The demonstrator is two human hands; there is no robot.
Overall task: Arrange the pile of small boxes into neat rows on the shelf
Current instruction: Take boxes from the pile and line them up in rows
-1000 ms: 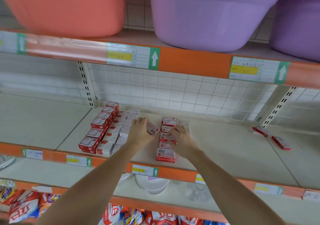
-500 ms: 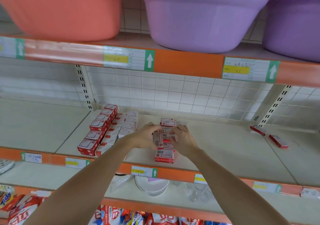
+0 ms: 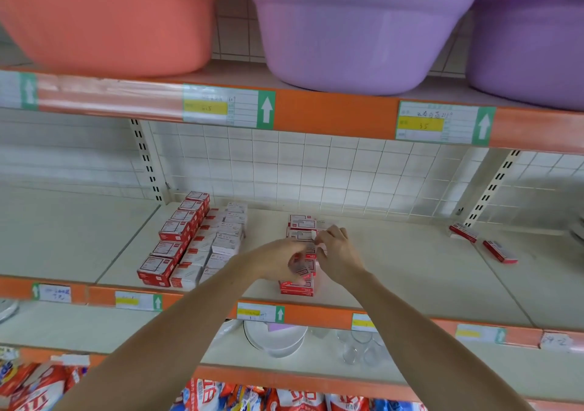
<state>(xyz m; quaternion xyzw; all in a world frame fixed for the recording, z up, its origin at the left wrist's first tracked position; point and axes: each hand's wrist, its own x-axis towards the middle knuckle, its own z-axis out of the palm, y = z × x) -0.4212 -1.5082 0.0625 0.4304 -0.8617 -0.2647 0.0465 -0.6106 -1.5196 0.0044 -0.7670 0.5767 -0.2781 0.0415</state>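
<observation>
Two bare forearms reach up from the near side over the orange front edge of the shelf (image 3: pixel 410 271), and both hands meet over the middle row of boxes (image 3: pixel 298 285), a single file of small red-and-white cartons running from the front edge back toward the tiled rear wall. Nearest, the left hand (image 3: pixel 281 260) has its fingers curled down around a small box (image 3: pixel 302 272) at the front part of that row; whether it is lifting the box or only squaring it up I cannot tell. Just behind it, the right hand (image 3: pixel 336 249) pinches with fingertips at the side of the boxes further along the same file. These cartons look light, stiff and smooth-faced, so I judge they will slide readily on the painted shelf and are best taken by the two long sides between thumb and fingers, since a push at one corner would likely skew the line. Toward the left end of the shelf stands the tidy block of rows (image 3: pixel 192 243), stacked red boxes beside paler ones. Near the rear right corner, well apart from everything, lie two stray red boxes (image 3: pixel 482 242), not yet gathered in
</observation>
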